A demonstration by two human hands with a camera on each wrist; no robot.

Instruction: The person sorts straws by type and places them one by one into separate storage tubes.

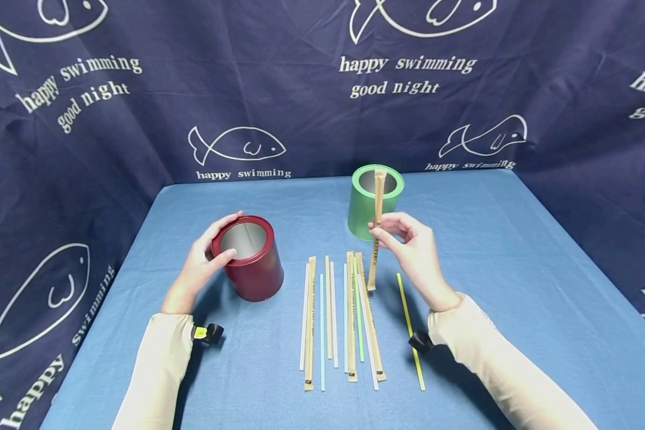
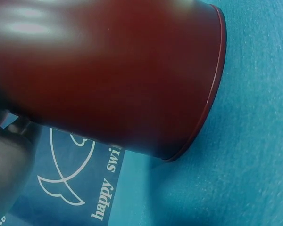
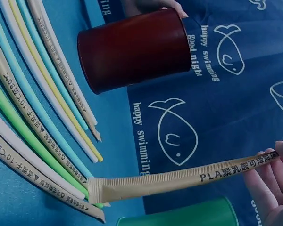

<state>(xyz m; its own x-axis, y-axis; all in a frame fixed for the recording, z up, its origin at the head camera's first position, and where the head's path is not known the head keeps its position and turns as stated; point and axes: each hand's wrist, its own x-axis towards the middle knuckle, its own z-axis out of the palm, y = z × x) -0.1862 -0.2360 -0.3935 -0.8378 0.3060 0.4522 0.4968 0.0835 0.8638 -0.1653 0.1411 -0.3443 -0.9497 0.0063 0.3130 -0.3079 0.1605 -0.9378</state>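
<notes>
pinches wrapped straw (image 1: 375,254) nearly upright in right hand (image 1: 412,248), in front of green can (image 1: 359,215) — grips red can (image 1: 255,278) at rim (image 1: 271,239) with left hand (image 1: 201,263) — leaves room over blue cloth (image 1: 312,221) between cans.

Navy fish-print fabric (image 1: 312,101) hangs behind the blue-covered table (image 1: 478,239).

In front of me and on both sides I see a creased navy fabric backdrop (image 1: 312,77), printed with white outlined fish (image 1: 237,143) and white lettering (image 1: 408,64) reading "happy swimming" and "good night"; below it spreads my blue, cloth-covered surface (image 1: 516,257).
</notes>
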